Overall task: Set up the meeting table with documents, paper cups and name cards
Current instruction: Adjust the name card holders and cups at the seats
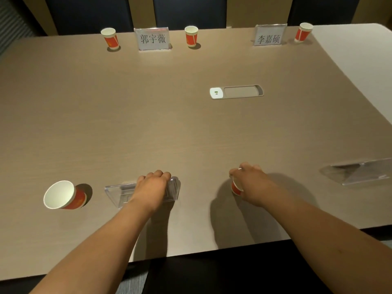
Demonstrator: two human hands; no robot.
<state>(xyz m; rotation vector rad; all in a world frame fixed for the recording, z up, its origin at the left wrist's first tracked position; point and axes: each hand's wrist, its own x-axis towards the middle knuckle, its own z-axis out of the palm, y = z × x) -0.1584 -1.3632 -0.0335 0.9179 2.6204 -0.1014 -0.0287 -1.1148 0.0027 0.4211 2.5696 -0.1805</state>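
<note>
Cups (191, 36) between name cards (152, 38)

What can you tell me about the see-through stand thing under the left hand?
The clear name card holder looks like see-through acrylic, shiny at its edges. It sits on the brown table near the front edge, its back towards the camera, so any name on it cannot be seen. The left hand grips it from above, fingers curled over its far top edge and covering its middle. A red and white paper cup stands apart to its left, not touching it.
</note>
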